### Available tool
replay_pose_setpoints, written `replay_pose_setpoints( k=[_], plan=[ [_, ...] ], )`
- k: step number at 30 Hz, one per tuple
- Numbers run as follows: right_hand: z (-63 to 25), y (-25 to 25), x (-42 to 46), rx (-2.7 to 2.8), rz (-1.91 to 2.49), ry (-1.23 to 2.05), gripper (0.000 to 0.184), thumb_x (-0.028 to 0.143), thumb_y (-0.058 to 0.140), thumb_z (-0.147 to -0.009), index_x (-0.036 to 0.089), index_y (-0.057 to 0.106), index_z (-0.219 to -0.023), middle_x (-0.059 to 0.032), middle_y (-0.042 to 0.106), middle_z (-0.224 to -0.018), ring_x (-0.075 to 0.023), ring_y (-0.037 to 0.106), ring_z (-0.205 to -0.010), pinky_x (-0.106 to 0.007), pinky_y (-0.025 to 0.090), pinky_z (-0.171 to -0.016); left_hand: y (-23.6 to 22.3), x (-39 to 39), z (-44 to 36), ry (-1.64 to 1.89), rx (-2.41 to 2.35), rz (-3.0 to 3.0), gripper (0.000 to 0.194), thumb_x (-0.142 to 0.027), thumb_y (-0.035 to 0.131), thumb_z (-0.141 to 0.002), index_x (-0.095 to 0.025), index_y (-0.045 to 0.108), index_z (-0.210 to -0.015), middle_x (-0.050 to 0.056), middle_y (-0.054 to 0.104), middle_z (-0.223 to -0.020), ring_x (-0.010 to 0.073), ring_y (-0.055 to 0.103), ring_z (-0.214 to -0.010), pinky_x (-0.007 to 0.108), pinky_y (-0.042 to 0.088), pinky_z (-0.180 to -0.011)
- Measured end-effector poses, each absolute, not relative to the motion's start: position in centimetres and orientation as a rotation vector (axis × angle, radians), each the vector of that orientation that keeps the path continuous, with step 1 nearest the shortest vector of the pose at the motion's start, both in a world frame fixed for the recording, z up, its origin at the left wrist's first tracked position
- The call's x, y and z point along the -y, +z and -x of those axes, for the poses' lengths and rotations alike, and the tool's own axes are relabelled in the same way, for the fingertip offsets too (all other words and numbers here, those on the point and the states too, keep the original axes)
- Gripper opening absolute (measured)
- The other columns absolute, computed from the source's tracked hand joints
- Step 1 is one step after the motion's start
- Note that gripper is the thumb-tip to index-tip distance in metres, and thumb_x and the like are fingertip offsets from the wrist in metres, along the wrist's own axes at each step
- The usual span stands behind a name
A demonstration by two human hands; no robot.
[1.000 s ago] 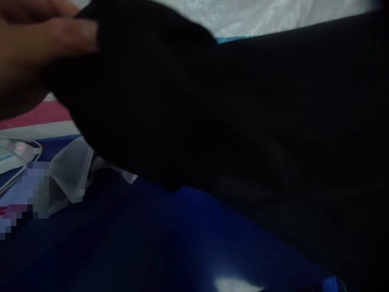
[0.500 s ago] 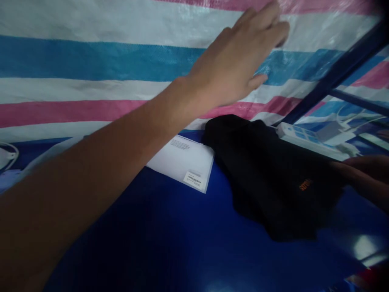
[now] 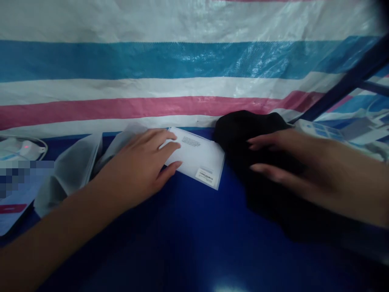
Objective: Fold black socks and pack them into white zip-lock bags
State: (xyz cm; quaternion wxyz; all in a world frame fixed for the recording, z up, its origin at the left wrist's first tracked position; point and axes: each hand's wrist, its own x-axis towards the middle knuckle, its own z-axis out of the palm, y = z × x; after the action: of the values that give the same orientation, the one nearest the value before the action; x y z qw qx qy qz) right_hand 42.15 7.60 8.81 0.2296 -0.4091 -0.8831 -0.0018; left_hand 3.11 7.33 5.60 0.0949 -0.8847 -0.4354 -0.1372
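My left hand is over the left end of a flat white packet, its fingers apart and covering part of it. The packet carries small print and a barcode label near its right corner. I cannot tell whether the fingertips touch it. My right hand, somewhat blurred, is over a crumpled black cloth. Its thumb and fingers are spread, with nothing visible between them. Both the packet and the cloth lie on a dark blue surface.
Translucent plastic bags stand left of my left hand. Farther left are a white plug-like device with a cable and a phone-like screen. A striped sheet hangs behind. At right are a blue bar and a white power strip-like object.
My left hand has come down from in front of the striped sheet to the packet. My right hand has moved in from the right edge and no longer grips the cloth.
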Motion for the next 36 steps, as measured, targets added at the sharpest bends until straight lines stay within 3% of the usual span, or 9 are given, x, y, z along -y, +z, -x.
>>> replay_pose_setpoints(
  k=[2, 5, 8, 12, 20, 23, 28, 31, 36],
  plan=[
    [-38.0, 7.6, -7.9, 2.693, 1.014, 0.065, 0.056, 0.055, 0.064, -0.115, 0.022, 0.067, -0.16, -0.0196, 0.076, -0.15, -0.0392, 0.08, -0.127, -0.058, 0.069, -0.104, 3.7, -5.8, -1.2, -0.359, 1.333, 2.54, 0.043, -0.041, 0.052, -0.116, -0.02, 0.07, -0.15, 0.017, 0.068, -0.162, 0.0433, 0.05, -0.165, 0.068, 0.046, -0.133],
    [-34.3, 4.8, -8.2, 2.827, 0.861, 0.088, 0.064, 0.053, 0.058, -0.118, 0.012, 0.059, -0.167, -0.0262, 0.066, -0.162, -0.0441, 0.065, -0.152, -0.064, 0.062, -0.122, 1.9, -4.1, 1.0, -0.338, 1.422, 2.467, 0.048, -0.046, 0.054, -0.116, -0.02, 0.064, -0.155, 0.018, 0.064, -0.166, 0.0442, 0.047, -0.167, 0.07, 0.042, -0.136],
    [-33.1, 2.4, -8.6, 2.837, 0.874, 0.064, 0.059, 0.049, 0.058, -0.119, 0.012, 0.061, -0.165, -0.0276, 0.063, -0.165, -0.0455, 0.062, -0.155, -0.07, 0.057, -0.127, 1.4, -3.5, 2.3, -0.375, 1.515, 2.431, 0.051, -0.05, 0.054, -0.114, -0.027, 0.058, -0.16, 0.015, 0.058, -0.173, 0.043, 0.044, -0.17, 0.07, 0.036, -0.141],
    [-33.6, 0.8, -9.0, 2.801, 0.873, 0.065, 0.047, 0.03, 0.053, -0.12, 0.017, 0.063, -0.163, -0.0241, 0.063, -0.166, -0.0421, 0.059, -0.159, -0.07, 0.053, -0.131, 1.5, -3.4, 2.9, -0.389, 1.633, 2.4, 0.052, -0.052, 0.055, -0.113, -0.032, 0.055, -0.161, 0.013, 0.055, -0.175, 0.0442, 0.043, -0.171, 0.072, 0.034, -0.143],
    [-34.4, -0.3, -9.3, 2.766, 0.893, 0.14, 0.062, 0.007, 0.048, -0.113, 0.022, 0.058, -0.172, -0.019, 0.058, -0.176, -0.0405, 0.046, -0.172, -0.071, 0.046, -0.137, 0.1, -2.9, 1.8, -0.416, 1.584, 2.417, 0.048, -0.044, 0.058, -0.111, -0.031, 0.064, -0.157, 0.01, 0.057, -0.176, 0.0455, 0.033, -0.177, 0.074, 0.024, -0.146],
    [-34.4, -0.3, -9.2, 2.744, 0.91, 0.13, 0.06, 0.011, 0.051, -0.114, 0.024, 0.059, -0.172, -0.019, 0.057, -0.177, -0.0426, 0.039, -0.175, -0.073, 0.042, -0.138, -0.2, -2.7, 1.6, -0.383, 1.531, 2.37, 0.046, -0.04, 0.054, -0.114, -0.025, 0.065, -0.156, 0.012, 0.059, -0.174, 0.0442, 0.034, -0.177, 0.072, 0.026, -0.146],
    [-34.2, 0.0, -9.0, 2.77, 0.873, 0.126, 0.055, 0.046, 0.063, -0.118, 0.024, 0.066, -0.168, -0.0181, 0.055, -0.179, -0.0444, 0.038, -0.175, -0.072, 0.039, -0.141, -0.1, -2.4, 1.4, -0.351, 1.503, 2.347, 0.045, -0.038, 0.053, -0.117, -0.018, 0.066, -0.154, 0.015, 0.059, -0.173, 0.0461, 0.032, -0.176, 0.073, 0.027, -0.145],
    [-34.2, 0.0, -9.2, 2.763, 0.852, 0.143, 0.047, 0.034, 0.057, -0.12, 0.027, 0.068, -0.166, -0.0146, 0.058, -0.177, -0.0406, 0.042, -0.174, -0.069, 0.041, -0.141, -0.1, -2.5, 1.4, -0.344, 1.507, 2.353, 0.044, -0.038, 0.053, -0.117, -0.017, 0.065, -0.154, 0.015, 0.058, -0.173, 0.0458, 0.031, -0.177, 0.073, 0.026, -0.145],
    [-34.3, -0.4, -9.5, 2.732, 0.907, 0.134, 0.052, 0.018, 0.052, -0.118, 0.025, 0.066, -0.167, -0.0164, 0.057, -0.178, -0.0418, 0.04, -0.175, -0.072, 0.043, -0.138, -0.2, -2.7, 1.6, -0.365, 1.48, 2.355, 0.044, -0.04, 0.054, -0.117, -0.019, 0.065, -0.154, 0.015, 0.059, -0.172, 0.0452, 0.031, -0.177, 0.073, 0.027, -0.145]
  ],
)
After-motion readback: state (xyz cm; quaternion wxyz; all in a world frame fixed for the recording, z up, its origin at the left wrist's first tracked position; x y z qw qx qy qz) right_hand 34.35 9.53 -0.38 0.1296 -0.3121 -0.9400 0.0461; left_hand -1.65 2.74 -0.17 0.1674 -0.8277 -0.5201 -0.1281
